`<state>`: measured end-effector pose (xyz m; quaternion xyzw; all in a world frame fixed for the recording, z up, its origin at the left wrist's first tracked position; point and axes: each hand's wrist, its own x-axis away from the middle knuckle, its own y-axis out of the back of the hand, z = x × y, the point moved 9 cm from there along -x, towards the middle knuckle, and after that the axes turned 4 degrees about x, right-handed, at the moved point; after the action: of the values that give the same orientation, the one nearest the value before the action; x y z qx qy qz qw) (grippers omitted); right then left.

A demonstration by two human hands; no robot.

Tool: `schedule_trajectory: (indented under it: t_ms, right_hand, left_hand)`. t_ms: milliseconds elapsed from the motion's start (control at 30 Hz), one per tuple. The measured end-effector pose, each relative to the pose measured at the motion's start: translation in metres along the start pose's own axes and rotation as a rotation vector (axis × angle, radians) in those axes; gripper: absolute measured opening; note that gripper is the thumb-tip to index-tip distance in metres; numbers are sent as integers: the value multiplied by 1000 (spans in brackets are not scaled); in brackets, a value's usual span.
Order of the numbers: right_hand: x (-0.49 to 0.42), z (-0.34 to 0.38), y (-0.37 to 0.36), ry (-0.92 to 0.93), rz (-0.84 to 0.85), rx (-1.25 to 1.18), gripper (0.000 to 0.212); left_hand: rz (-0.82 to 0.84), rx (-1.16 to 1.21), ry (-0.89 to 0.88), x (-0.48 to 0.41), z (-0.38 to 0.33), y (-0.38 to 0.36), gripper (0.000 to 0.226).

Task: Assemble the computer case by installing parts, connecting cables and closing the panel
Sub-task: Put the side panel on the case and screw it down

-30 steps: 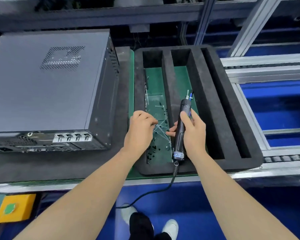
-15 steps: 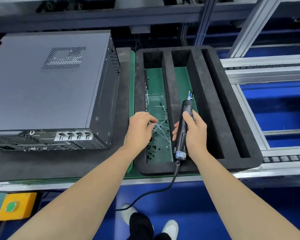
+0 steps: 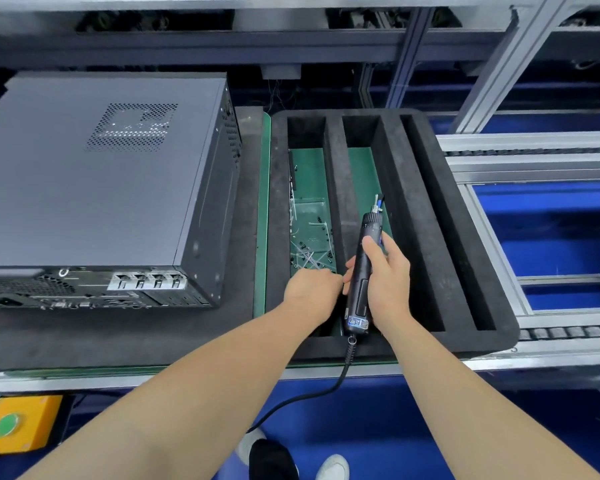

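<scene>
Computer case (image 3: 94,188) sits well off to the left of the left hand (image 3: 312,292), lying on its side on a dark mat (image 3: 118,334).

The black foam tray (image 3: 465,271) with the long slots is right under both hands. The slot under the left hand has a green floor with loose black screws (image 3: 301,244) and thin white ties (image 3: 317,224) scattered just past the knuckles. The next slot over has a green floor too.

The left hand is curled over and dipped into the near end of that screw slot. Its fingertips are hidden, so I can't tell if it's got anything. The right hand (image 3: 385,282) is wrapped around an electric screwdriver (image 3: 369,226), thumb along the barrel, bit pointing away, and its cord (image 3: 312,396) hangs down between the forearms. The two hands are nearly touching.

The case itself is grey with the side panel on and facing up. There's a perforated vent patch on the panel, and the rear ports face the person.
</scene>
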<state>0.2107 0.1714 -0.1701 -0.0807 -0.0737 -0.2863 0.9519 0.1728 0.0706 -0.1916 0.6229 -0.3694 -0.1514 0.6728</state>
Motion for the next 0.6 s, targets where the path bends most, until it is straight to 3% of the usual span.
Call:
schedule_trajectory:
  t_ms: [200, 267, 400, 600]
  right_hand:
    - [-1, -1, 2, -3, -7, 3, 26]
    - [-1, 0, 1, 1, -13, 16, 26]
    - [1, 1, 1, -2, -15, 11, 26]
    - [2, 3, 1, 2, -22, 14, 23]
  left_hand:
    - [-4, 111, 10, -1, -1, -1, 37]
    - [9, 226, 83, -1, 6, -2, 25]
    - [-6, 409, 196, -4, 22, 1, 25]
    - [-2, 468, 264, 0, 23, -6, 22]
